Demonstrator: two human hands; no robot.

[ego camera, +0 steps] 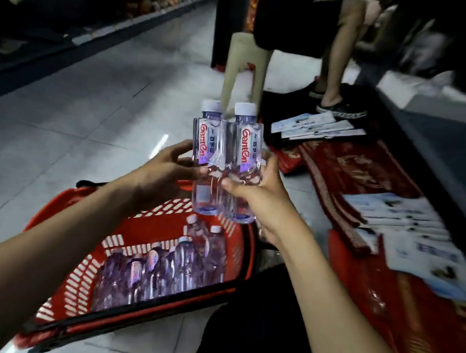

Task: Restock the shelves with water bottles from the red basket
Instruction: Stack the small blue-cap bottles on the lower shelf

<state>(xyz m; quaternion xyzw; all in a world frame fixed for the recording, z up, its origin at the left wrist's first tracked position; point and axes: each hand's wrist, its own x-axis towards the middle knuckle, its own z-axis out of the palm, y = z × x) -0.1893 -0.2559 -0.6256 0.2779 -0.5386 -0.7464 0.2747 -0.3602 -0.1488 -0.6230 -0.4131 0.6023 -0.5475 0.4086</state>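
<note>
Tiled floor (74, 119) lies open leftward; above the red basket (71, 283), left hand (163, 174) and right hand (258, 196) each grip one upright bottle (209, 145).

Red basket (77, 280), white-capped bottles (222, 158)

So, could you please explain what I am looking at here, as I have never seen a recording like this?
There is no machine: one camera sits on a person's head, looking forward and down, so the two arms are the wearer's own. The left hand grips the left bottle and the right hand grips the right bottle, both upright, side by side. Below them on the tiled floor stands the red basket, with more water bottles lying inside. To the right lie red mats and pale packets. Further off are another person's legs.
</note>
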